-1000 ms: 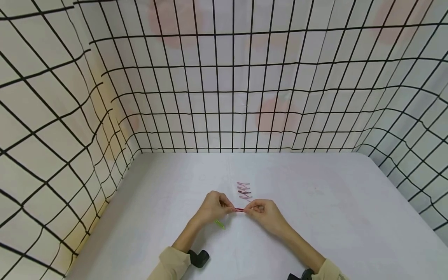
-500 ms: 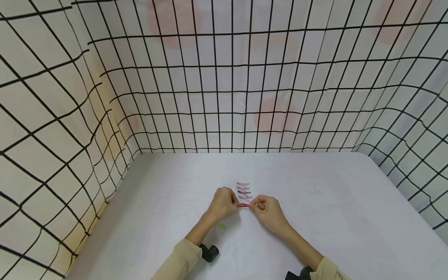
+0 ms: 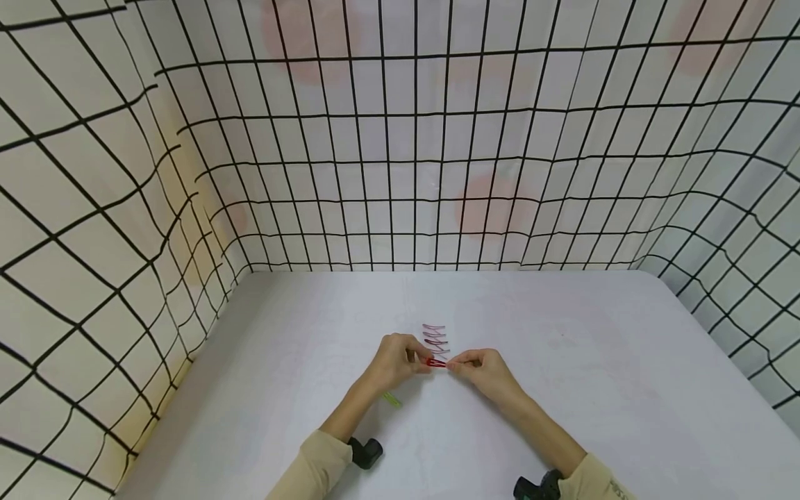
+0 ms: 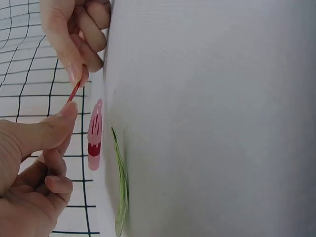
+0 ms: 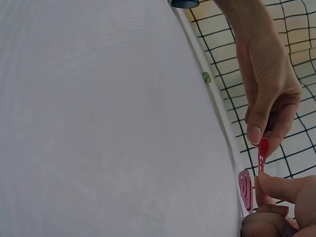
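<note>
A red snap hair clip (image 3: 437,363) spans the gap between my two hands, just above the table. My left hand (image 3: 395,362) pinches one end between thumb and finger, and my right hand (image 3: 490,376) pinches the other. The right wrist view shows the slotted red hair clip (image 5: 263,152) from the side. Just beyond the hands lies a column of several pink and dark red hair clips (image 3: 434,336); the left wrist view has these overlapping as one pink hair clip (image 4: 95,123) with a dark red part. A green hair clip (image 3: 392,399) lies beside my left wrist.
A white-covered table (image 3: 625,361) spreads out on all sides of the hands. Black wire grid (image 3: 415,139) walls stand along its back, left and right edges. A black wrist device (image 3: 366,453) sits on each forearm.
Both hands have moved slightly away from me and to the right with the red hair clip, closer to the column of clips. The green hair clip stays where it was.
</note>
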{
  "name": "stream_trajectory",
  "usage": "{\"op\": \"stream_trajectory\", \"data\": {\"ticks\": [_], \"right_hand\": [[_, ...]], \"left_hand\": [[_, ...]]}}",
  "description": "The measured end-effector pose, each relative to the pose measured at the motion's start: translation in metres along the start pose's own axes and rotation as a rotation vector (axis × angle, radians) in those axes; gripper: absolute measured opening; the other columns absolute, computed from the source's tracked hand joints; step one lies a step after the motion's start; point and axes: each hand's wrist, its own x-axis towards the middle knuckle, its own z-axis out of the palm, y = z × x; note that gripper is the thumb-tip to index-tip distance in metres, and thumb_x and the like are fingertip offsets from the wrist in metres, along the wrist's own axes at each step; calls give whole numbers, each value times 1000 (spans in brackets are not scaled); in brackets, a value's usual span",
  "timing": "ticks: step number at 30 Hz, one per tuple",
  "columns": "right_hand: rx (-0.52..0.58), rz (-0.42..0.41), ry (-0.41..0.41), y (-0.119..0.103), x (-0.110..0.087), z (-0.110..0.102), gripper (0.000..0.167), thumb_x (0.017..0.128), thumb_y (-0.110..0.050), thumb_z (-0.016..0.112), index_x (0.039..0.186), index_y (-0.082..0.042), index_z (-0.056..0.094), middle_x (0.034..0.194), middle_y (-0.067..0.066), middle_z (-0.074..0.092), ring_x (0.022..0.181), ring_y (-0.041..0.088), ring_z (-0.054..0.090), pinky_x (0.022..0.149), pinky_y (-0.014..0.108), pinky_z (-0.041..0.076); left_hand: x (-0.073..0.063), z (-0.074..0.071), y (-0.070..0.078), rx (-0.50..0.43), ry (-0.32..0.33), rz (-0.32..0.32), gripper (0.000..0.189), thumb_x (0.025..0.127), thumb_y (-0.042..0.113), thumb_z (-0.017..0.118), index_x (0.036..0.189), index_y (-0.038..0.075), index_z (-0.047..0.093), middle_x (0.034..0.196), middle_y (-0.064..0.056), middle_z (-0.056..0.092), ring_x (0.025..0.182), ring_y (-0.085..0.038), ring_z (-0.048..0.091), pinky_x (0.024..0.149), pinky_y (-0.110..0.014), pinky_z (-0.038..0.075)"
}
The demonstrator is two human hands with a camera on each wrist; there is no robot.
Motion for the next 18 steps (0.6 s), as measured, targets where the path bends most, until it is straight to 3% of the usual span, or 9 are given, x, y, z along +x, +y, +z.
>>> {"op": "stream_trajectory", "data": {"ticks": [7, 18], "right_hand": [[-5, 1, -8, -1, -1, -1, 20, 93, -20, 77, 99, 0, 80, 94, -1, 77, 85, 5, 55, 76, 21, 43], [-20, 21, 7, -4, -2, 1, 19, 94, -20, 76, 101, -3, 81, 103, 7, 80, 93, 6, 58, 81, 22, 43]], "left_hand": [[0, 2, -2, 9, 25, 56, 16, 78, -2, 87, 93, -1, 82, 78, -10, 76, 61, -1, 48, 54, -15, 39], [0, 2, -2, -1, 44, 22, 14, 80, 1, 86, 94, 1, 83, 80, -8, 77, 62, -1, 47, 55, -15, 39]]}}
